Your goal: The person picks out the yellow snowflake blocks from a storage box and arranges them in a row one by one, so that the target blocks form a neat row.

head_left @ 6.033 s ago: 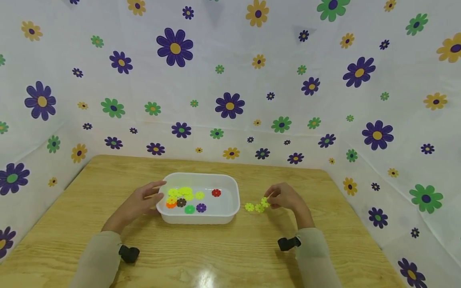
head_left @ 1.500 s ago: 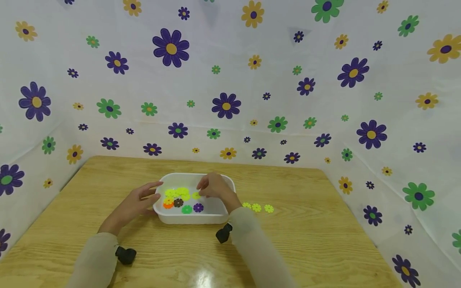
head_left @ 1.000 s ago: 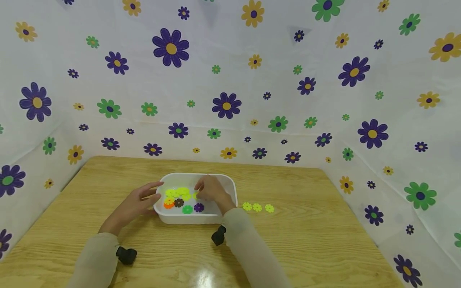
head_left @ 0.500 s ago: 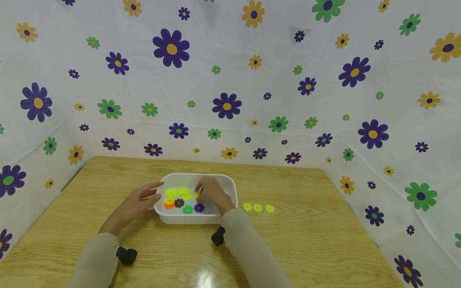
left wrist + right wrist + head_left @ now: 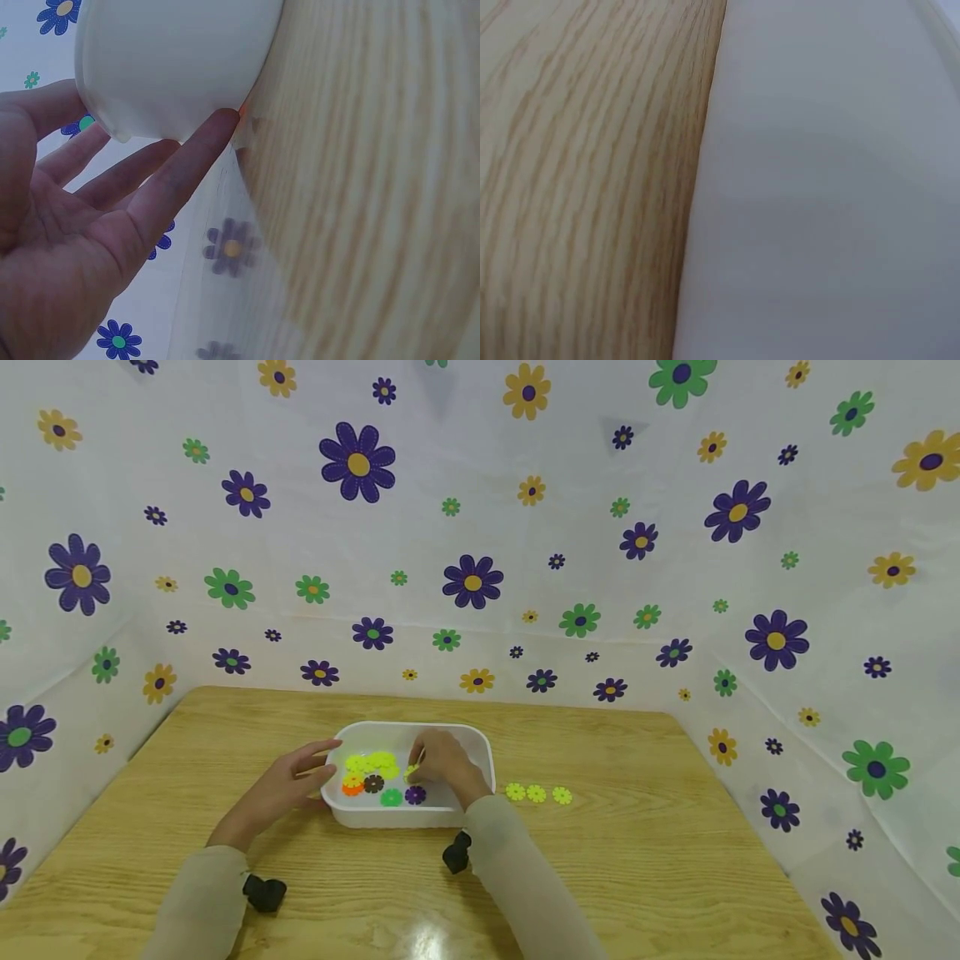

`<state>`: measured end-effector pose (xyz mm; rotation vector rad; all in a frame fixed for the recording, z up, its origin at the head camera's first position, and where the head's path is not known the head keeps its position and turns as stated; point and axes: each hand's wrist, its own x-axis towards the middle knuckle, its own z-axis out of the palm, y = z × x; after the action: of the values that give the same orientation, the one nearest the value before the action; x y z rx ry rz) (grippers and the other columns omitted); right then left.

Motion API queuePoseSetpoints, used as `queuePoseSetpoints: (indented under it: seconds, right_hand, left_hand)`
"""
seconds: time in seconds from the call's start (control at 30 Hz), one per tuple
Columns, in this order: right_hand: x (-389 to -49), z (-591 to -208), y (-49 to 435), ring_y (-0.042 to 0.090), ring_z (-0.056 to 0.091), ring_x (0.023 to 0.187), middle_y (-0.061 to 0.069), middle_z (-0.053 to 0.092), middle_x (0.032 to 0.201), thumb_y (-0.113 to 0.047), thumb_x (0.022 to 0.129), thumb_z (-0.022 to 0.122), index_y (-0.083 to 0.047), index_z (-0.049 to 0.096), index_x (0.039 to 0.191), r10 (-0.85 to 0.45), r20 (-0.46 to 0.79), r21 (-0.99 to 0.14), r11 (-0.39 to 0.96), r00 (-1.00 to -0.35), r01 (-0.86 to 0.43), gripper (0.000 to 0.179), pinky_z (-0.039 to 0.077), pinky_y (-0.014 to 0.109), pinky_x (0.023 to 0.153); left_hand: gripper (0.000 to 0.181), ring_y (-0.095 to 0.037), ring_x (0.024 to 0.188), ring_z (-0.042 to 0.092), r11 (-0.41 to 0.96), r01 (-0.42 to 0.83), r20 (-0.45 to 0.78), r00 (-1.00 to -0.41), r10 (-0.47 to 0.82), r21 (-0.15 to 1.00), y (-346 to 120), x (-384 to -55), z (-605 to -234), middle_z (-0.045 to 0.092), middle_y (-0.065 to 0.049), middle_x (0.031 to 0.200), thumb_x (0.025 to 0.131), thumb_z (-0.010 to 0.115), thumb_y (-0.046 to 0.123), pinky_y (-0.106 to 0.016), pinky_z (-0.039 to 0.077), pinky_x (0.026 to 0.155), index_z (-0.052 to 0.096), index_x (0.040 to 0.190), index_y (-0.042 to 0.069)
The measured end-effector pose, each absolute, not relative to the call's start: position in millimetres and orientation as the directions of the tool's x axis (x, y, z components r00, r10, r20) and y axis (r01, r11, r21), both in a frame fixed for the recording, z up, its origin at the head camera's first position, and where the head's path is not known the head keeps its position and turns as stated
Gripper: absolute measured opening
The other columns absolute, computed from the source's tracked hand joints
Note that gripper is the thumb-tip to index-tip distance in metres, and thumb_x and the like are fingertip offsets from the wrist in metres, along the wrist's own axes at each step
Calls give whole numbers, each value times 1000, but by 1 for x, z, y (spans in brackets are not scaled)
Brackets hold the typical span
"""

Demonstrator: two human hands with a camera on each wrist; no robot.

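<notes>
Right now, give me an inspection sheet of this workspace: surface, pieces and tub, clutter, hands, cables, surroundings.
Surface: wooden table, shiny at the near side.
Things: white tub holding flower pieces in yellow, orange, brown, green and purple; three yellow pieces in a row to its right.
Clutter: nothing seen.
Left hand: fingers touching the tub's left end.
Right hand: inside the tub, pinching one yellow piece.
Cables: nothing seen.
Surroundings: flowered sheet behind and at both sides.
</notes>
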<state>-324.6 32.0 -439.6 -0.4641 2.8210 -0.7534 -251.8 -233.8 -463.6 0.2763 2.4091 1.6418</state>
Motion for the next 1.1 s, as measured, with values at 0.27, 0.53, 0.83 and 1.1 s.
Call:
queuePoseSetpoints:
  seconds: [0.27,0.53,0.83,1.1]
  right_hand:
    - [-323,-432,36,11,59,66,6,74,87,-10,87,82,-8,75,87,-374,-114,-603,762,-921,-235,8,47,20,60]
    - [-317,-422,48,15,65,67,8,75,89,-6,91,77,-7,76,94,-389,-138,-667,716,-911,-205,4,59,24,63]
    - [-308,-403,68,16,65,66,9,73,88,-7,93,74,-8,76,96,-402,-115,-684,695,-909,-221,5,63,31,69]
    - [-301,-392,90,17,66,70,10,71,91,-7,92,74,-7,76,99,-383,-99,-721,663,-918,-199,7,66,39,77]
  left_hand:
    - [66,-54,144,43,359,29,-76,-959,273,933,-234,-253,-463,29,-31,165,107,56,36,-48,62,95,29,163,17]
    - [65,-55,145,42,360,33,-70,-960,271,932,-233,-250,-462,29,-31,165,107,56,35,-49,62,95,30,163,16]
    - [65,-55,144,42,376,28,-77,-962,263,926,-233,-249,-461,29,-31,165,107,56,36,-49,61,97,30,163,17]
    - [65,-54,144,44,382,31,-78,-961,265,923,-233,-250,-463,31,-31,164,107,56,37,-50,61,97,30,163,17]
